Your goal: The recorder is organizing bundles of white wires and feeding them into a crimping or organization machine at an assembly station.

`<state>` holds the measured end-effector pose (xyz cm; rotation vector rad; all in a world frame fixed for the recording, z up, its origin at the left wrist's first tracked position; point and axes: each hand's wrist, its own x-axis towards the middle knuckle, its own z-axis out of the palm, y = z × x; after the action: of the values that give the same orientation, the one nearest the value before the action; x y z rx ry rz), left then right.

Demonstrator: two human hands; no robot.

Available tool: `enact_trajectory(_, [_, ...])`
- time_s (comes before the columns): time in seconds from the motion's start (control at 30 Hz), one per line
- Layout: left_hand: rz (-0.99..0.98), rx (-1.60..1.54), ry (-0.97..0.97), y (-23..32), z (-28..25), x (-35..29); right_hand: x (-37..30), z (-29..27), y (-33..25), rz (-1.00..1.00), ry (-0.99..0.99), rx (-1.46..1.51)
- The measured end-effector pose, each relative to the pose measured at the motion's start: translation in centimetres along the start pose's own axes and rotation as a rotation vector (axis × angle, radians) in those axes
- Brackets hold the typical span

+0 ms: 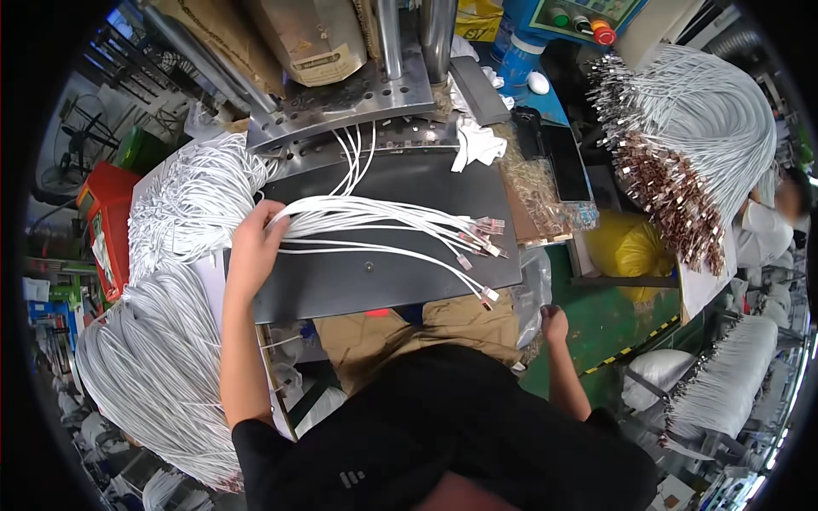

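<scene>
My left hand (261, 243) is closed round a bundle of white cables (366, 213) at its left end. The bundle stretches right across a black work surface (341, 285), its connector ends fanned out near the right side. Two cables splay lower than the others, toward the front edge. Beyond the bundle, a few more white cables (352, 162) run out from under the metal press (341, 111). Off the surface's right side, low beside my leg, my right hand (554, 324) has its fingers curled; what lies in them, if anything, is hidden.
Heaped white cables (192, 204) and a large coiled bundle (153, 366) flank the surface on the left. A crumpled white glove (479, 143) lies by the press. At the right are a dark phone-like slab (566, 162), hanging cables (716, 111) and a yellow bag (626, 247).
</scene>
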<state>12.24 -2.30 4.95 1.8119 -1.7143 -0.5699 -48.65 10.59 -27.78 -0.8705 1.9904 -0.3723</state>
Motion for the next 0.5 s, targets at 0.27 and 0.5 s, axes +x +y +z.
enact_trajectory(0.27, [0.464,0.064,-0.17,8.7,9.1,-1.0,-20.6,1.0,-35.8,-1.388,0.349,-0.213])
enact_trajectory(0.5, [0.322,-0.066,0.002,6.5,3.2,0.2,-19.4,-1.6,-45.5,-1.505,0.196,-0.8])
